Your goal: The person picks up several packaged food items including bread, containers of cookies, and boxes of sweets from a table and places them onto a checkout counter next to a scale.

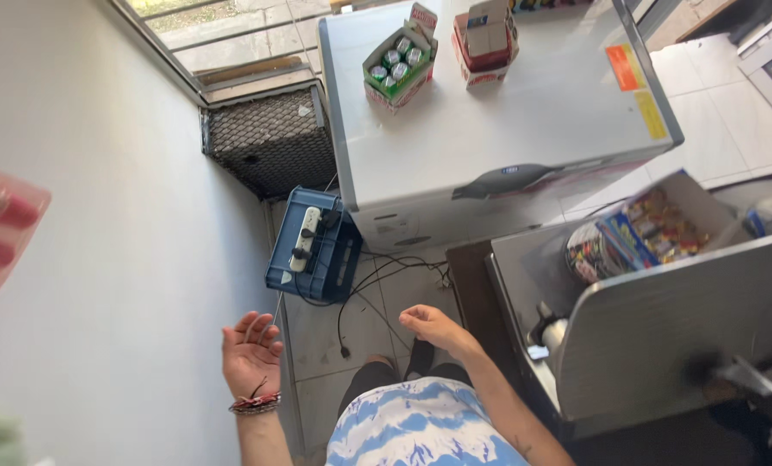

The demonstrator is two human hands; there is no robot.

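My left hand hangs palm up near the white wall, fingers apart and holding nothing; a red and black bracelet circles its wrist. My right hand is held out in front of my body above the tiled floor, fingers loosely curled, with nothing in it. Both hands hover over the floor just short of a blue plastic crate that carries a white power strip with black plugs. My blue and white shirt shows at the bottom.
A white chest freezer stands ahead with an open carton of green cans and a red and white carton on its lid. A metal counter with colourful packets is at right. Cables trail on the floor. A wicker box sits by the door.
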